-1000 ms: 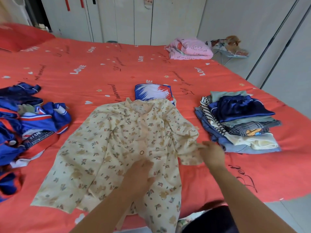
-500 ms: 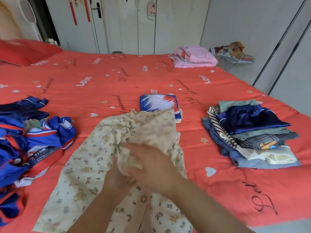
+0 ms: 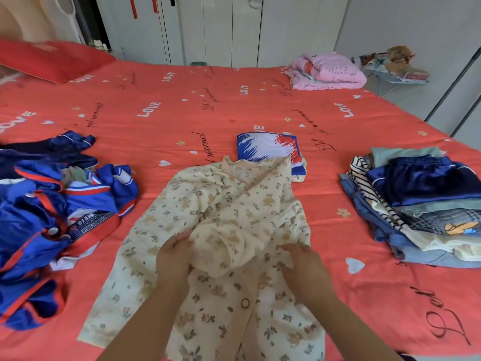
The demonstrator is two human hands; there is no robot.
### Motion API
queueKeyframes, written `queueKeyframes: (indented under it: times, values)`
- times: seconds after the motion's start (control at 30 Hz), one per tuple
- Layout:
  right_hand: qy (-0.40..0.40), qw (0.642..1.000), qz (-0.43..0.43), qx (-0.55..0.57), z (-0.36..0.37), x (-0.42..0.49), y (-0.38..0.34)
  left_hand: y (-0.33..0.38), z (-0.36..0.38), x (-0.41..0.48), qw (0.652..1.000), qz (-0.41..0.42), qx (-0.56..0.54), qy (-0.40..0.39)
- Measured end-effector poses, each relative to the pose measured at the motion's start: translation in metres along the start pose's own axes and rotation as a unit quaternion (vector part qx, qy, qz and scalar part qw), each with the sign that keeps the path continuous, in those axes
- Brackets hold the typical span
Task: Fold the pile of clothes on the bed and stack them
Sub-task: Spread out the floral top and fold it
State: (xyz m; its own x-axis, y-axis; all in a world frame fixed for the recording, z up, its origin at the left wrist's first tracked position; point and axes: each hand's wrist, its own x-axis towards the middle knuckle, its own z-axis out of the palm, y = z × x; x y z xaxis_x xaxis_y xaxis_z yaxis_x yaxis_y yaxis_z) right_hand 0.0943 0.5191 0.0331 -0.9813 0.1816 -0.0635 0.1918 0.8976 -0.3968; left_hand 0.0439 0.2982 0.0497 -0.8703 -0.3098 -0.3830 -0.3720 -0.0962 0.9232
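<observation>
Person stands at near edge of bed (image 3: pixel 182 113), red sheet w/ "LOVE" print & small hearts. Cream pyjama shirt (image 3: pixel 221 204), bear & leaf print, lies front-up at ctr of the near side, collar away from the person, hem end running out of frame at bottom. The sleeve on the view's right is folded in over the chest & bunched into a loose lump at mid-shirt; the other sleeve lies flat, out to the left.

Left hand (image 3: pixel 173 261) grips the lump's left side, fingers curled into the cloth. Right hand (image 3: pixel 303 264) pinches fabric at the lump's right side, fingers & thumb closed on it. A dark ring snap (image 3: pixel 245 303) shows on the placket btwn the forearms.

Folded blue/white/red garment (image 3: pixel 268 149) lies just beyond the collar; shirt's top edge overlaps its near corner. Unfolded pile (image 3: pixel 52 217) of blue & red clothes sits at left, apart from the shirt, one piece w/ a label strip showing. Folded stack (image 3: pixel 416 209) at right, well apart from the shirt: navy satin piece on top; striped, plaid, cream & denim-blue layers under it.

Far right corner of bed: folded pink blanket (image 3: pixel 325 72). Red pillow (image 3: pixel 52 58) at far left. White wardrobe doors (image 3: pixel 221 29) behind the bed; small stand (image 3: pixel 398 71) w/ clutter beside the far right corner.
</observation>
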Motion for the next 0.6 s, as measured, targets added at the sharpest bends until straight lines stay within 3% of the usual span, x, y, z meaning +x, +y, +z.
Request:
queueKeyframes:
  times: [0.07, 0.13, 0.17, 0.2, 0.33, 0.47, 0.57, 0.6]
  values:
    - [0.005, 0.999, 0.031, -0.009, 0.002, 0.001, 0.01, -0.005, -0.004, 0.002, 0.977, 0.103, 0.185, 0.027]
    - [0.012, 0.999, 0.05, -0.011, 0.004, 0.0, 0.017, -0.017, -0.004, 0.0, 0.906, 0.27, 0.323, 0.055]
    - [0.012, 0.998, 0.054, -0.011, 0.004, 0.0, 0.02, -0.02, 0.001, -0.002, 0.879, 0.315, 0.356, 0.04]
    - [0.01, 0.998, 0.055, -0.012, 0.005, -0.001, 0.022, -0.021, 0.008, -0.005, 0.867, 0.323, 0.379, 0.008]
    - [0.004, 0.998, 0.052, -0.017, 0.012, -0.004, 0.031, -0.03, 0.03, 0.005, 0.82, 0.203, 0.518, -0.136]
    - [0.015, 0.999, 0.042, -0.019, 0.015, -0.005, 0.035, -0.025, 0.035, -0.002, 0.91, 0.16, 0.375, -0.08]
    - [0.014, 0.999, 0.041, -0.017, 0.016, -0.004, 0.034, -0.011, 0.031, -0.011, 0.985, 0.098, 0.123, -0.065]
    - [0.013, 0.999, 0.043, -0.016, 0.015, -0.004, 0.033, -0.006, 0.027, -0.013, 0.996, 0.06, 0.02, -0.064]
